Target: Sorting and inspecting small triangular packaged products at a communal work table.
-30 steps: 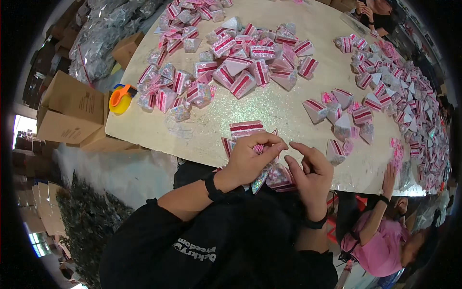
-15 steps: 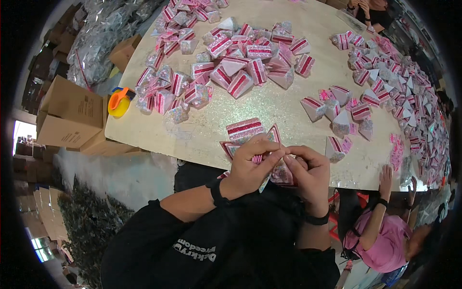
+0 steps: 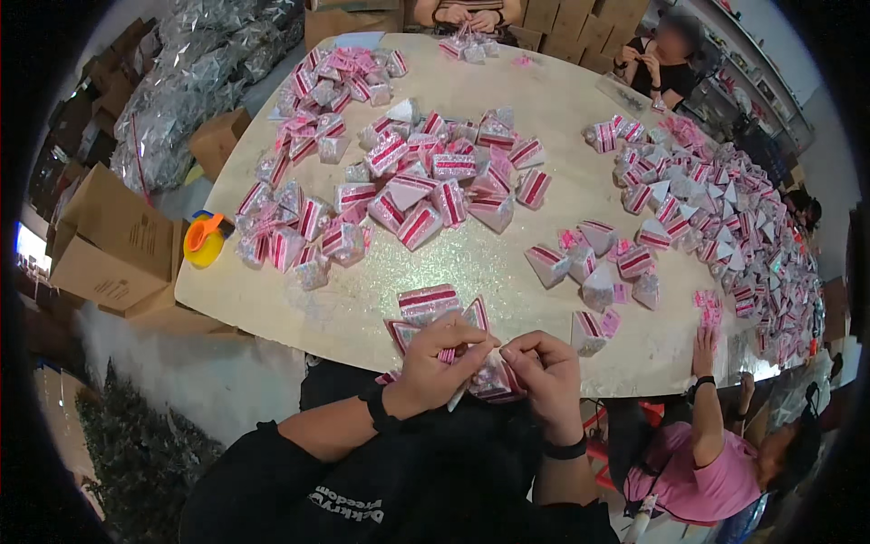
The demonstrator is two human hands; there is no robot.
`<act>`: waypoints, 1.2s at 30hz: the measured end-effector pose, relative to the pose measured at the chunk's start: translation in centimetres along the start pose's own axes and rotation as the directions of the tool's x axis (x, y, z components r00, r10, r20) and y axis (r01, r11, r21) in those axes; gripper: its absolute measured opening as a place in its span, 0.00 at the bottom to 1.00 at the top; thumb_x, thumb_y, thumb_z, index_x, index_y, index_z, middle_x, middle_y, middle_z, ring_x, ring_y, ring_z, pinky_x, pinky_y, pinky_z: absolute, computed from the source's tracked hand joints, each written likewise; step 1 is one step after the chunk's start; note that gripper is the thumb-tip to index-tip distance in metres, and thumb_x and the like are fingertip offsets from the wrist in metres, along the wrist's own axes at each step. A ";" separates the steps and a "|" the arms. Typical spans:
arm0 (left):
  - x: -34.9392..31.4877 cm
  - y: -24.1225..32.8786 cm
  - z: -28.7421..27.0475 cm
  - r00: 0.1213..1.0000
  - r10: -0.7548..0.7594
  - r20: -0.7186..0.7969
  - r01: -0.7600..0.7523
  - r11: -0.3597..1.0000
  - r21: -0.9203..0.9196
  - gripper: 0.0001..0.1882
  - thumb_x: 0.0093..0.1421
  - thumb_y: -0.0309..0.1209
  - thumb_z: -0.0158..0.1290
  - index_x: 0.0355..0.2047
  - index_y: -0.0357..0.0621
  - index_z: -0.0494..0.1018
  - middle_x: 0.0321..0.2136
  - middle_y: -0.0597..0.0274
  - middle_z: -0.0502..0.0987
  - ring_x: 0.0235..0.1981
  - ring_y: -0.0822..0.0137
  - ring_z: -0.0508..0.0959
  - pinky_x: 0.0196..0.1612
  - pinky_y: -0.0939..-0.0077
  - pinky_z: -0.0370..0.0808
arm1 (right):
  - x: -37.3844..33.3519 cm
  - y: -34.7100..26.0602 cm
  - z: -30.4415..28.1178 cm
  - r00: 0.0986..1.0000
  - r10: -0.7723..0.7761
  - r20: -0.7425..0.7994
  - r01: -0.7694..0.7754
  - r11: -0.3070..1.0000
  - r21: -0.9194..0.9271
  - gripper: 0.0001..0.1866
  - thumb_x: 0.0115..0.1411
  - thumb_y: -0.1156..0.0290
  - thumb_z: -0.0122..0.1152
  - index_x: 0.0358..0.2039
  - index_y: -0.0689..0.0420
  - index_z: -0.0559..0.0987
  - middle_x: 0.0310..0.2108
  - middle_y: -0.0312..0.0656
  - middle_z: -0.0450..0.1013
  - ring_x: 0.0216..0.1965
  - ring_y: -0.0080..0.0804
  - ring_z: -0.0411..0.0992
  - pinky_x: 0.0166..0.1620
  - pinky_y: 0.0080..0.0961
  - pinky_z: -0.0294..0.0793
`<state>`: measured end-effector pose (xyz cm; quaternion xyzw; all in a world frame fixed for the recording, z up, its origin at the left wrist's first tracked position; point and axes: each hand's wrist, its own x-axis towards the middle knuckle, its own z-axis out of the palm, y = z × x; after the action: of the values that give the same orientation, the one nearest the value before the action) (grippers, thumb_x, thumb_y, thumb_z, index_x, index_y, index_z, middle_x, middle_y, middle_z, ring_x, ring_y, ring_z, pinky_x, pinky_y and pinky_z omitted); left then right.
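My left hand (image 3: 437, 367) and my right hand (image 3: 548, 376) meet at the table's near edge, thumbs and fingertips pinched close together. Small pink striped pieces (image 3: 446, 355) show between the fingers of my left hand. What the right fingertips pinch is too small to make out. Just below and between the hands sits a glittery wedge-shaped cake-slice ornament (image 3: 494, 376), partly hidden by fingers. Another cake-slice ornament (image 3: 429, 304), white with a red stripe, lies on the table just beyond my left hand. More pink-edged wedges stick out around that hand.
Heaps of cake-slice ornaments (image 3: 417, 181) cover the middle and left of the table (image 3: 272, 313); a larger pile (image 3: 725, 218) runs along the right. An orange and yellow tape dispenser (image 3: 205, 240) stands at the left edge. A pink-shirted co-worker's hand (image 3: 704, 352) rests at the right edge.
The view has tilted up, showing more of the far side and people there. My fingertips have drawn slightly apart. The pink-shirted co-worker's hand has reached forward to the pink tags.
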<state>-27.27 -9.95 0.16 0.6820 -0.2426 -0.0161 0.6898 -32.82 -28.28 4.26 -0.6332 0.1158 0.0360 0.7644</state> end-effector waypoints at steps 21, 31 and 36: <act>4.1 2.0 -2.0 0.810 -0.412 0.416 0.585 0.600 -0.546 0.53 0.66 0.74 0.26 0.64 0.33 0.63 0.21 0.65 0.70 0.14 0.80 0.61 0.19 0.81 0.62 | -0.6 -3.1 2.7 0.926 -0.377 0.032 0.328 0.760 -0.561 0.05 0.59 0.74 0.71 0.35 0.61 0.85 0.26 0.42 0.79 0.23 0.28 0.71 0.29 0.23 0.67; 3.7 2.1 -1.5 0.831 -0.333 0.446 0.520 0.751 -0.407 0.57 0.62 0.78 0.34 0.68 0.35 0.57 0.24 0.68 0.70 0.18 0.82 0.62 0.22 0.84 0.58 | -0.1 -2.2 2.4 0.916 -0.398 0.057 0.354 0.732 -0.581 0.05 0.58 0.72 0.71 0.35 0.58 0.86 0.23 0.42 0.75 0.21 0.30 0.70 0.27 0.26 0.67; 3.4 2.1 -1.2 0.843 -0.252 0.475 0.438 0.834 -0.335 0.62 0.56 0.80 0.43 0.71 0.38 0.52 0.28 0.70 0.69 0.23 0.81 0.63 0.25 0.84 0.58 | -0.2 -1.7 2.5 0.882 -0.462 0.087 0.410 0.664 -0.625 0.05 0.57 0.73 0.71 0.35 0.57 0.85 0.25 0.43 0.76 0.23 0.38 0.72 0.28 0.30 0.70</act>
<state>-24.45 -9.86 3.26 0.5262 -0.2423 -0.3394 0.7411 -32.33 -26.19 6.31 -0.8606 -0.0279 -0.1365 0.4899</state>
